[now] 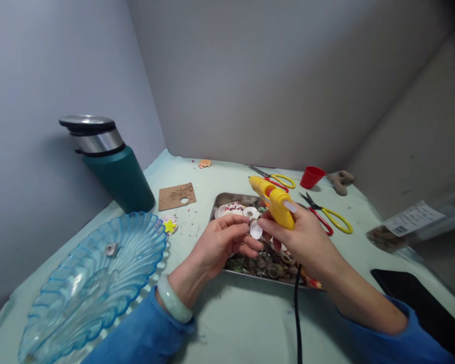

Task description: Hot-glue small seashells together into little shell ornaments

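My right hand (307, 237) grips a yellow glue gun (275, 201) whose black cord (297, 313) runs down toward me. Its fingertips also touch a small white shell (256, 230). My left hand (222, 242) pinches that same shell from the left, fingers curled. Both hands hover over a metal tray (222, 198) filled with several shells, white ones at the back and dark ones at the front.
A blue shell-shaped glass dish (91, 283) lies at the left, a teal flask (111, 164) behind it. A cardboard piece (177, 196), two yellow-handled scissors (278, 178) (331, 216), a red cup (311, 177) and a dark tablet (420, 298) surround the tray.
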Demonstrator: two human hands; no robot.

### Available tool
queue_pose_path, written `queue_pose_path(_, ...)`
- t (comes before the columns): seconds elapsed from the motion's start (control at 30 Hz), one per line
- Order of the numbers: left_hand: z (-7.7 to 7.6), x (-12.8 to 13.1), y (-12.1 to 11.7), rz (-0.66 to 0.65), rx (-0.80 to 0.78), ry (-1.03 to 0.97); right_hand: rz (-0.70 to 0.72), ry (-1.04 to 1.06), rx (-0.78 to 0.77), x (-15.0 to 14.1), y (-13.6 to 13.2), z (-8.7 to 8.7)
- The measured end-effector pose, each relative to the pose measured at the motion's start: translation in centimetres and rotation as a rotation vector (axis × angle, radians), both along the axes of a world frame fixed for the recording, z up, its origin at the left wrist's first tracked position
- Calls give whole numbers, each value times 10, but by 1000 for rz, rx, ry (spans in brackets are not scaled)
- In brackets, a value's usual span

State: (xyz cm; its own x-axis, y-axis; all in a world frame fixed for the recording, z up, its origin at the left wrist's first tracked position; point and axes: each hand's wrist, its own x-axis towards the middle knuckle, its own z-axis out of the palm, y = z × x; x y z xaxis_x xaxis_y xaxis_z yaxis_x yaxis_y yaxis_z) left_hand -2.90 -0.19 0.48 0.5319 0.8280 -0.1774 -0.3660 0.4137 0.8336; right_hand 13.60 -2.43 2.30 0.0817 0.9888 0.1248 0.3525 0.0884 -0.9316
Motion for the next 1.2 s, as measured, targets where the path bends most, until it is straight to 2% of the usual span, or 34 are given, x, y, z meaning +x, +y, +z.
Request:
queue_pose_path(0.23, -1, 0, 1, -9, -40, -16, 7, 2, 25, 3, 4, -5)
queue_pose_path(0.33, 1, 0, 2, -1, -52, -39, 9, 10, 9, 2, 3, -1)
queue_pose_path(0.43, 2, 0, 3, 64, -83, -72, 13, 42, -23, 5, 1, 8)
queue_pose_path(0.6, 2, 1, 5, 140, -108, -149, 235, 216, -130, 25, -1, 21)
queue_pose_path(0.8, 1, -1, 6, 189, -132, -218, 443, 272, -296, 56, 4, 21)
queue_pose_path(1.0, -2, -2, 5, 192, -136, -245, 548, 218, -390, 66, 8, 17)
queue_pose_path(1.2, -4, -2, 6, 191, -125, -221, 608, 174, -385, 71, 12, 6)
